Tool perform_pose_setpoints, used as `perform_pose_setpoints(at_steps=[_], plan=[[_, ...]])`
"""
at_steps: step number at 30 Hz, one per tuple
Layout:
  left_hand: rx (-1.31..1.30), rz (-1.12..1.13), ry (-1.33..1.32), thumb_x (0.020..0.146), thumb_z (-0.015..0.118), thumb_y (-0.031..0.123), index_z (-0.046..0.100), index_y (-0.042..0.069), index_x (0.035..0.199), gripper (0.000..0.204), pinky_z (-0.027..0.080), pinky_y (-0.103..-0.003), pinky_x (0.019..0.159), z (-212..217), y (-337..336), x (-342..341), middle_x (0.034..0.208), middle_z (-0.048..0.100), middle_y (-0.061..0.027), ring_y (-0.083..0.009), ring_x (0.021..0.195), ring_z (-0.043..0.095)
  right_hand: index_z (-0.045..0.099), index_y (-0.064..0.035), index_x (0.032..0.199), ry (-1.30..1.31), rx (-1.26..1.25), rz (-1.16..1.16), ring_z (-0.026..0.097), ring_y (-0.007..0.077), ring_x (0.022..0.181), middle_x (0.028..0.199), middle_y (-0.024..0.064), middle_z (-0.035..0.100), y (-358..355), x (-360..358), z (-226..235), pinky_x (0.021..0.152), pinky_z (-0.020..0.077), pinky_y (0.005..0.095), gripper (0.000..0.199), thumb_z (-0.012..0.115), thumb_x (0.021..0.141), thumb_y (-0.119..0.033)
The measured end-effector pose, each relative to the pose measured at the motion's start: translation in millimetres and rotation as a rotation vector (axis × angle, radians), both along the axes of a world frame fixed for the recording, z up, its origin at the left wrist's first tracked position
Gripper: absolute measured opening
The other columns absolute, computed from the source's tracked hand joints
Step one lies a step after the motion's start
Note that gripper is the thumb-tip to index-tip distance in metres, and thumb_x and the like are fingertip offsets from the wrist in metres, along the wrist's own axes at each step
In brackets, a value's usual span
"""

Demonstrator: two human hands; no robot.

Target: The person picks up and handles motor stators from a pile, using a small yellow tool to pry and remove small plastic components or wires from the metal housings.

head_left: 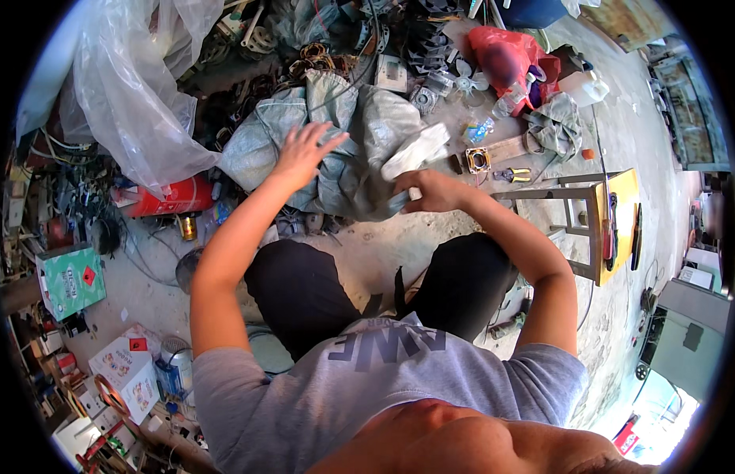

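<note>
Mid-handling: left hand (302,150) lies flat, fingers spread, on the grey woven sack (347,146) on the concrete floor (367,245) ahead of the knees, right hand (429,189) has fingers pinching a whitish flat piece (415,152) at the sack's edge; next move likely needs that sack pinned steady.

A grey woven sack (359,142) is being touched by the left hand (302,150), while a white, pale-edged piece (415,152) is being gripped by the right hand (430,189). A red cylinder (174,197), a green box (75,280) bearing a red diamond mark, a red bag (505,55), a yellow-topped stool (616,225) and clear plastic sheeting (130,87) are being shown around them. A grey shirt (383,379) with dark lettering and black trousers (304,292) are being worn.
</note>
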State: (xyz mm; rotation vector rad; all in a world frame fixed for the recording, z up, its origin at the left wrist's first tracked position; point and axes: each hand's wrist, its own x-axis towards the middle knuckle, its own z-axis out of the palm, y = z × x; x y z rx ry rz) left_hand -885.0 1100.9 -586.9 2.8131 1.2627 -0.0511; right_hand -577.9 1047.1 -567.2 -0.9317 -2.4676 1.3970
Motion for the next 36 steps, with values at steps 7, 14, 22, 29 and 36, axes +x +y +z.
perform_pose_setpoints(at_steps=[7,14,22,29,36], plan=[[-0.359,-0.002,0.484,0.071,0.066,0.031,0.072,0.012,0.094,0.03,0.019,-0.057,0.108,-67,14,15,0.119,0.059,-0.0121,-0.0301,0.123,0.045,0.055,-0.002,0.117,0.322,-0.668,-0.314,0.058,0.0218,0.104,0.114,0.0132,0.061,18,-48,-9,0.092,0.0433,0.0344,0.049,0.069,0.083,-0.035],[-0.537,0.362,0.134,0.075,0.059,0.033,0.064,0.001,0.096,0.038,0.047,-0.043,0.083,5,-17,-47,0.101,0.063,-0.0219,-0.0376,0.1,0.058,0.034,0.0116,0.133,-0.245,-0.535,-1.017,0.046,0.0339,0.122,0.133,0.0268,0.043,93,-35,-110,0.101,0.0391,0.0362,0.115,0.078,0.057,-0.063],[-0.606,0.607,-0.06,0.069,0.074,0.031,0.061,-0.001,0.108,0.052,0.047,-0.04,0.085,63,-62,-132,0.104,0.063,-0.0227,-0.0352,0.1,0.061,0.061,0.0022,0.113,-0.391,-0.319,-0.548,0.054,0.0269,0.117,0.121,0.0183,0.059,98,-119,-169,0.097,0.0412,0.034,0.073,0.066,0.068,-0.055],[-0.449,0.674,-0.32,0.076,0.062,0.011,0.059,-0.003,0.113,0.039,0.047,-0.033,0.083,93,-48,-120,0.101,0.065,-0.0206,-0.0278,0.094,0.064,0.062,-0.0014,0.114,-0.611,-0.271,-0.705,0.06,0.0313,0.104,0.115,0.0149,0.062,85,-115,-145,0.089,0.0467,0.0354,0.069,0.073,0.064,-0.048],[-0.855,0.381,-1.002,0.076,0.052,-0.006,0.059,-0.002,0.109,0.034,0.044,-0.022,0.08,148,-65,-82,0.095,0.064,-0.0009,-0.0058,0.088,0.054,0.065,0.0026,0.102,-0.122,-0.427,-0.577,0.061,0.0178,0.075,0.089,0.0089,0.066,116,-74,-9,0.067,0.0507,0.0324,0.039,0.069,0.078,-0.028]])
